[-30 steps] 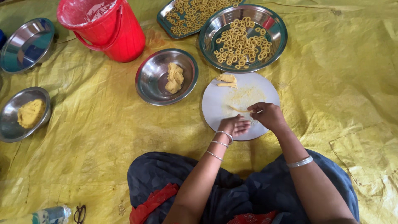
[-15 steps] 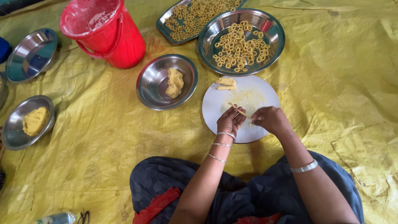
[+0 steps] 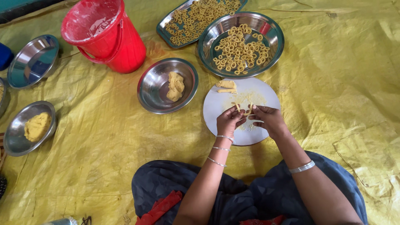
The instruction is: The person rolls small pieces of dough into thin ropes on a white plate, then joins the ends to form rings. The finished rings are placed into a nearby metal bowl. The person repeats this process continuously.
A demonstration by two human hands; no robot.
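Now a thin dough strip (image 3: 243,110) is pinched between both hands, left hand (image 3: 228,121) and right hand (image 3: 268,121), over the white board (image 3: 266,93); shaping seems underway, joining its ends next. Finished rings fill the steel bowl (image 3: 273,50) beyond.

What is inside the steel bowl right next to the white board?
The steel bowl holds one lump of yellow dough on its bare shiny bottom. Whatever lies beneath the lump is covered.
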